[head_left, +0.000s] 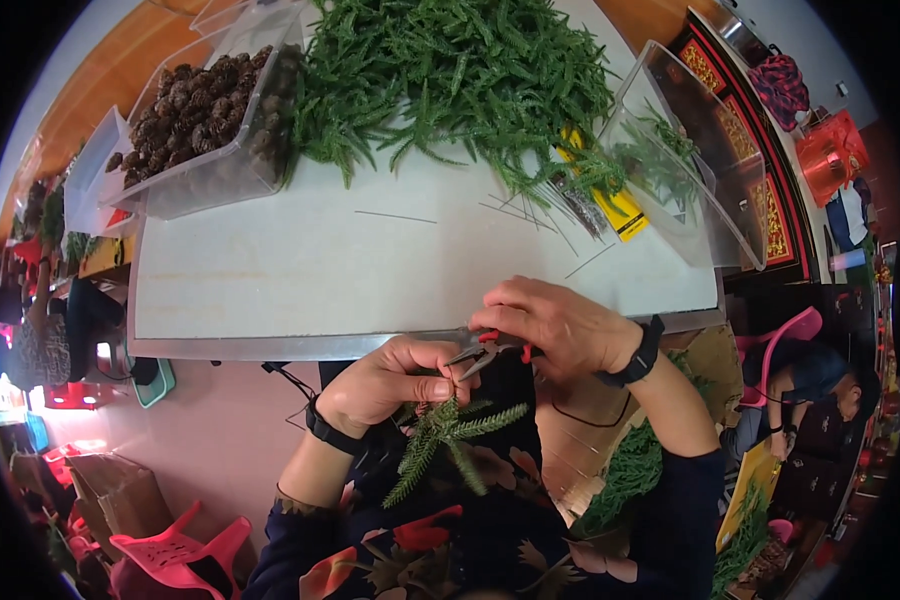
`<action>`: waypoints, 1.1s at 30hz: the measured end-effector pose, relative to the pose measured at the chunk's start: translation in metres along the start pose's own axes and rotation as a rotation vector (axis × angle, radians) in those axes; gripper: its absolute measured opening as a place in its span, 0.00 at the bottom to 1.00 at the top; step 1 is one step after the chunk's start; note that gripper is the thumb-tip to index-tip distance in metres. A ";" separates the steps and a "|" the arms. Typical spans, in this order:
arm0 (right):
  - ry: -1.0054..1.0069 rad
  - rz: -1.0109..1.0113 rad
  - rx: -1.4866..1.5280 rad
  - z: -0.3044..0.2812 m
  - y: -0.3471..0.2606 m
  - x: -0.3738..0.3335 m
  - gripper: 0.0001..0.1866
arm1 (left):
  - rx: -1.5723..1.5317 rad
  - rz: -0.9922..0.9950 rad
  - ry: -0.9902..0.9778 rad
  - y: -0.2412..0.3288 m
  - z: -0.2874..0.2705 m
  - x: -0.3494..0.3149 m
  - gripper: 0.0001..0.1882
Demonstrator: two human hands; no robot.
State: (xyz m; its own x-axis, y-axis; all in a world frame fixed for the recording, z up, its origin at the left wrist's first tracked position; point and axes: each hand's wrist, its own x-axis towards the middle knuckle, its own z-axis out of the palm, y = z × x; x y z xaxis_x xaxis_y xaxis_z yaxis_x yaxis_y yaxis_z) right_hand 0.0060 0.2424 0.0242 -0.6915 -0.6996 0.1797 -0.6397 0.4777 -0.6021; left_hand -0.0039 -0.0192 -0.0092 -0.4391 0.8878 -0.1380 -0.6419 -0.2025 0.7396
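Note:
My left hand point(395, 380) pinches the stem end of an artificial pine sprig point(445, 445), whose green needled branches hang down over my lap. In my right hand point(560, 325) is a pair of pliers point(482, 354) with red handles, gripped by the fingers. The jaws of the pliers meet the sprig's stem right beside my left fingertips. Whether a wire sits between the jaws is too small to tell. Both hands are just off the near edge of the white table point(300, 290).
Green pine sprigs point(450, 80) heap at the table's far side. Pine cones point(205, 105) fill a clear bin at left; another clear bin point(710, 220) tilts at right. Thin wires point(525, 212) lie by a yellow packet point(630, 215). A cardboard box point(575, 440) with greenery stands beside my lap.

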 end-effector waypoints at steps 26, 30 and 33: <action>0.028 -0.144 -0.160 0.015 0.003 0.005 0.20 | -0.203 0.037 -0.206 -0.015 0.003 0.003 0.14; 0.001 -0.099 -0.092 0.014 0.000 0.000 0.21 | -0.087 0.018 -0.082 -0.012 0.007 0.000 0.18; -0.004 -0.037 -0.113 0.014 -0.005 -0.006 0.23 | -0.090 0.046 -0.101 -0.013 -0.001 -0.002 0.13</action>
State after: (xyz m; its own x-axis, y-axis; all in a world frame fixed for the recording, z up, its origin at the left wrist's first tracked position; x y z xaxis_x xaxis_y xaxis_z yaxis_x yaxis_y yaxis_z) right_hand 0.0179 0.2364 0.0159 -0.6655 -0.7198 0.1973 -0.6988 0.5080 -0.5035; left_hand 0.0052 -0.0190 -0.0190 -0.4066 0.9130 -0.0352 -0.6787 -0.2760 0.6805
